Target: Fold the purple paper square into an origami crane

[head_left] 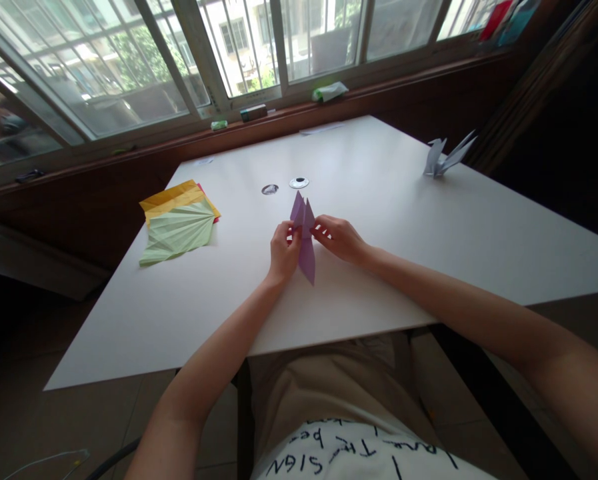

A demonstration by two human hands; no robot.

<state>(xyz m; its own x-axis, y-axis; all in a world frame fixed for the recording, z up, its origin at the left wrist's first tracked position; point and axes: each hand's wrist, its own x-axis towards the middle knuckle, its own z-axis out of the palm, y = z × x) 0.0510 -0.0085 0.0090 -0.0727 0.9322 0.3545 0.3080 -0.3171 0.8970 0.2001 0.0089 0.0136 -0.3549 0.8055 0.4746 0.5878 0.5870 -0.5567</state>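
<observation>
Fingers pinched, your left hand (283,257) and right hand (346,240) grip slim folded purple paper (307,259) between them, its length pointing away.

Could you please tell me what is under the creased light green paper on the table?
Yellow-orange paper juts out beyond the far edge of the light green paper, and a sliver of red paper shows at its right. How far they extend beneath is covered.

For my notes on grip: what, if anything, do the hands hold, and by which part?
Folded purple paper, near its middle: the left hand grips its left side, the right hand its right edge.
</observation>
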